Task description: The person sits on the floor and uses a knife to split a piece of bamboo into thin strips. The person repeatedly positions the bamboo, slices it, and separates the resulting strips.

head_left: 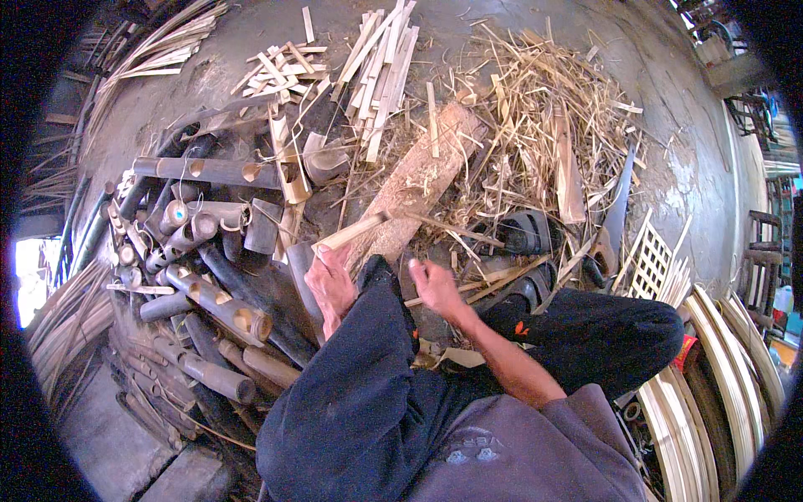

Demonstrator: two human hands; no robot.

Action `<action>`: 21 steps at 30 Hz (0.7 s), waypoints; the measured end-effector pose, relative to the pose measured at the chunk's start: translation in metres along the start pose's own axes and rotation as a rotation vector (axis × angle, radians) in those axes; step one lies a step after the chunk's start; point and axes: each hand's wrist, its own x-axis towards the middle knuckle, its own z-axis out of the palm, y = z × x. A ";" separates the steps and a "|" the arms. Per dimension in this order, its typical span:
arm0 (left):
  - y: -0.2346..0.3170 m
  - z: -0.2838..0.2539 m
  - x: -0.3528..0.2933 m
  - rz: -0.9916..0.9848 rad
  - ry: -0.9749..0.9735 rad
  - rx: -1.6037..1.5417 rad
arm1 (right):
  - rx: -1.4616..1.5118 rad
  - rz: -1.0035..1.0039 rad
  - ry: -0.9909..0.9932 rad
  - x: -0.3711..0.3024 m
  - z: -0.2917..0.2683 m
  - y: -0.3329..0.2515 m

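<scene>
My left hand [331,284] is closed around the near end of a pale bamboo strip [355,231]. The strip slants up to the right, its far end over a long wooden block [422,171] strewn with curled shavings. Just to the right, my right hand [437,289] is curled closed near my knee, slightly blurred. What it holds, if anything, is hidden. A thin brown stick [456,227] lies beyond that hand, and I cannot tell whether the two touch.
Cut bamboo tubes [217,301] crowd the left. Slats [385,67] lie stacked beyond the block. A shavings heap [544,125] spreads at far right, beside a handsaw [617,205]. A black sandal [527,232], a lattice panel [651,258] and bundled strips [682,435] are at right.
</scene>
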 end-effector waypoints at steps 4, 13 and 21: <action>-0.006 -0.013 -0.005 0.006 -0.002 0.112 | -0.115 -0.062 -0.137 -0.021 -0.005 -0.025; 0.008 0.021 0.000 0.153 0.101 -0.072 | -0.098 0.005 -0.016 -0.013 -0.004 0.014; -0.035 0.051 0.041 0.000 -0.242 -0.245 | -0.098 0.016 0.054 -0.012 -0.038 0.023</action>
